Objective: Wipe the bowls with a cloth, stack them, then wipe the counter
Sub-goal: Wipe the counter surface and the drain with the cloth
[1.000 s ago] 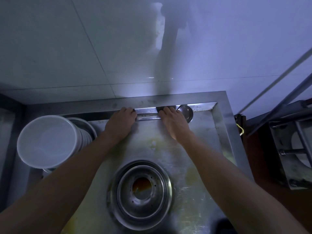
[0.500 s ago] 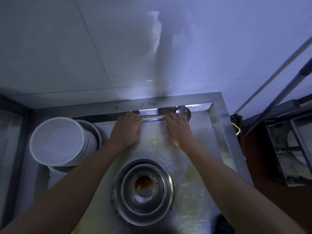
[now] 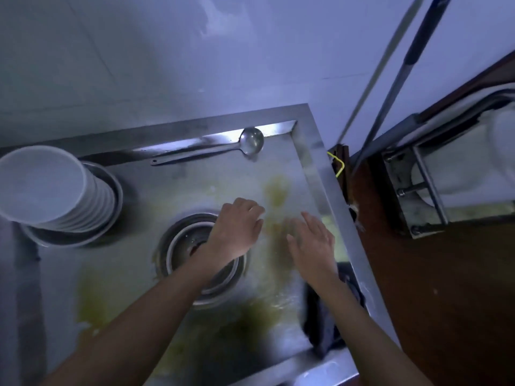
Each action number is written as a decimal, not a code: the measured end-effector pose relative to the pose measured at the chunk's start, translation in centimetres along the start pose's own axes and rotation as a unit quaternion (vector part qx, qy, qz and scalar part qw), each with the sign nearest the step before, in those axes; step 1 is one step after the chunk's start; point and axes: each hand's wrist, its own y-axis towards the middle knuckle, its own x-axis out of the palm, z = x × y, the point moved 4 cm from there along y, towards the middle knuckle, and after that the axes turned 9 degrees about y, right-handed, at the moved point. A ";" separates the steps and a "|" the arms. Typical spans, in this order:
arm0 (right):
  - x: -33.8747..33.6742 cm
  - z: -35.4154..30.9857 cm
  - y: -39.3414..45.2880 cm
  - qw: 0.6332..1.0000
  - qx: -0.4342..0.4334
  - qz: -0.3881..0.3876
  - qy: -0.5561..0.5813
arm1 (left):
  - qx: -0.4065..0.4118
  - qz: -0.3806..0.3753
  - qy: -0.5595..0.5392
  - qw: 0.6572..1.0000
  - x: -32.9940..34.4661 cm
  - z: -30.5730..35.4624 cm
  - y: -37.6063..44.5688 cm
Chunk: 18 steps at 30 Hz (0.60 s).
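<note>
A stack of several white bowls (image 3: 41, 188) stands in a metal basin (image 3: 108, 207) at the left of the steel counter (image 3: 195, 185). My left hand (image 3: 237, 227) hovers over the counter's middle with loosely curled fingers, holding nothing, just past the round burner ring (image 3: 181, 246). My right hand (image 3: 315, 240) is beside it, fingers spread and blurred, above a yellowish stain (image 3: 276, 190). A dark cloth-like thing (image 3: 323, 324) lies at the counter's near right edge under my right forearm.
A metal ladle (image 3: 245, 142) lies along the back rim. Two long poles (image 3: 390, 79) lean against the wall at the right. A metal rack with a white dish (image 3: 451, 174) stands on the brown floor right of the counter.
Both hands have pulled back from the ladle at the back rim to the counter's middle right. The ladle now lies uncovered. The view has swung to the right.
</note>
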 end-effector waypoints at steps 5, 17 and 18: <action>0.2 5.2 -5.9 0.999 0.040 0.006 -0.008 | 0.019 -0.028 -0.018 0.999 2.8 6.3 -1.7; 2.0 9.4 -15.3 0.998 0.048 0.042 0.010 | 0.048 -0.056 0.024 0.997 7.5 11.6 -3.7; 2.6 9.5 -15.5 0.999 0.043 0.033 -0.001 | 0.045 -0.049 0.017 0.998 7.5 11.4 -3.8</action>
